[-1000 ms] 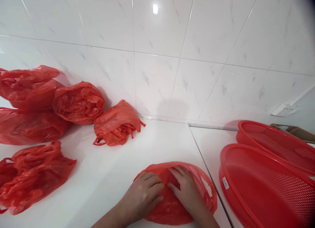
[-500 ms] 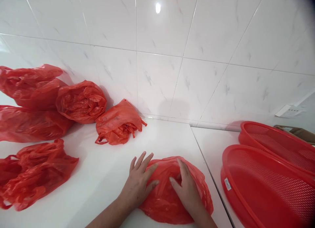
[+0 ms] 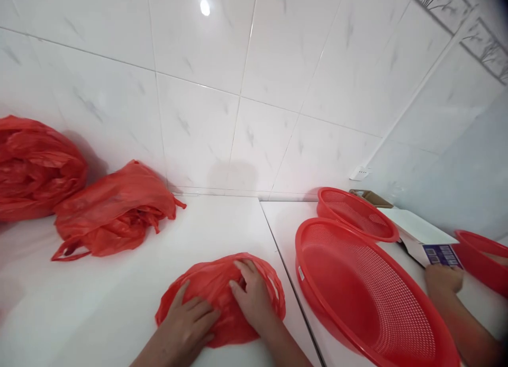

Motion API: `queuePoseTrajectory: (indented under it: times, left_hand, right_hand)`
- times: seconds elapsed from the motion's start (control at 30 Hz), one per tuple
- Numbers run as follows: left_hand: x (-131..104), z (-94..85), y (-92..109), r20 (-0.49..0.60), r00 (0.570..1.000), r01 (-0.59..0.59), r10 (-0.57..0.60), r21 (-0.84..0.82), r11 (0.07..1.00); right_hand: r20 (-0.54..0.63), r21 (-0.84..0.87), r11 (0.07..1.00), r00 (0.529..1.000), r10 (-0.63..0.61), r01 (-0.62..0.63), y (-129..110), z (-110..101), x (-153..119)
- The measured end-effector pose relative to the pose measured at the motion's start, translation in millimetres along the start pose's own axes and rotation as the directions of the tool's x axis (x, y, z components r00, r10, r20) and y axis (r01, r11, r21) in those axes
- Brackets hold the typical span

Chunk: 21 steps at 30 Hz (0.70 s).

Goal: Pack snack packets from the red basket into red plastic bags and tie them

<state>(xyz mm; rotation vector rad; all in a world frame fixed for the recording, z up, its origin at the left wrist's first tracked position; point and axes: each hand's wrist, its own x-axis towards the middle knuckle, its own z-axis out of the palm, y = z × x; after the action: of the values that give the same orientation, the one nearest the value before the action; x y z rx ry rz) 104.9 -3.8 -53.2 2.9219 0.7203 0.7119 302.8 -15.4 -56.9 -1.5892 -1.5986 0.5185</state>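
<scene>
A crumpled red plastic bag (image 3: 222, 298) lies spread on the white table in front of me. My left hand (image 3: 188, 319) presses on the bag's left part, fingers stretched out and a little apart. On the bag's right part rests my right hand (image 3: 254, 298), its fingers bent and the thumb apart from them. Neither hand visibly grips the plastic. What lies under the bag, if anything, is hidden. A second red plastic bag (image 3: 115, 213), with loose handles, sits farther back on the left.
Another bunched red bag (image 3: 35, 171) is at the far left. Large red mesh baskets (image 3: 337, 282) stand at the right, beyond a table seam. Past them are a white box (image 3: 420, 232) and a co-worker's closed hand (image 3: 442, 277). A tiled wall rises behind.
The view has turned right, bringing the white box and a co-worker's arm into sight. My left hand has moved lower and nearer on the bag; the right hand stays on its right side.
</scene>
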Motion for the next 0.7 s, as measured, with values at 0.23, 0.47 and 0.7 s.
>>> queuePoseTrajectory:
  times: [0.23,0.47,0.7]
  left_hand:
    - [-14.0,3.2,-20.6,-0.07,0.99,0.126,-0.122,0.064,0.99]
    - [-17.5,3.6,-17.3,-0.185,0.976,0.146,-0.114,0.168,0.975]
    - [-18.2,7.3,-23.1,-0.247,0.969,0.087,-0.022,0.254,0.963]
  right_hand:
    - [-0.055,-0.024,0.951,0.949,-0.311,0.31,-18.5,-2.4,-11.9]
    - [-0.157,-0.03,0.892,0.879,-0.449,0.45,-36.0,-6.5,-16.8]
    - [-0.269,-0.303,0.857,0.825,-0.498,0.418,-33.5,-90.5,-54.3]
